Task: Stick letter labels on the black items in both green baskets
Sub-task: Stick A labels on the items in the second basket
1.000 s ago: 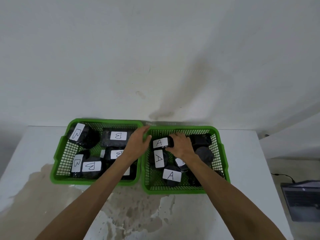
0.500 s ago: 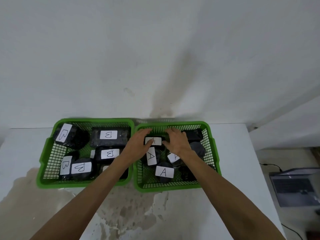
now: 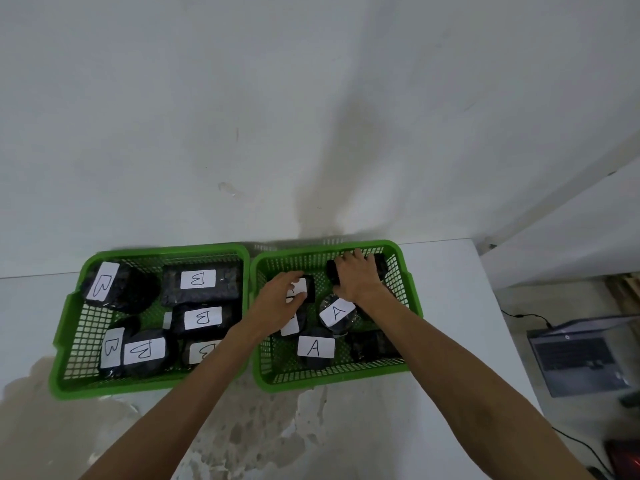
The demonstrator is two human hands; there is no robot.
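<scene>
Two green baskets stand side by side on a white table. The left basket [image 3: 156, 252] holds several black items with white B labels [image 3: 198, 279]. In the right basket [image 3: 332, 384], two black items show A labels [image 3: 337, 311], and a black item [image 3: 372, 344] at the front right shows no label. My left hand [image 3: 277, 301] holds a small labelled black item [image 3: 306, 289] between fingers and thumb, partly covering its label. My right hand [image 3: 358, 277] grips a black item [image 3: 333, 270] at the back of the right basket; no label shows on it.
A white wall rises right behind the baskets. The table [image 3: 450, 306] has a stained, peeling patch [image 3: 242, 427] in front of the baskets. Its right edge drops to the floor, where an open laptop [image 3: 581, 358] and a cable lie.
My left hand left the rim between the baskets and took hold of the small labelled item. My right hand moved off that item to the black item at the back.
</scene>
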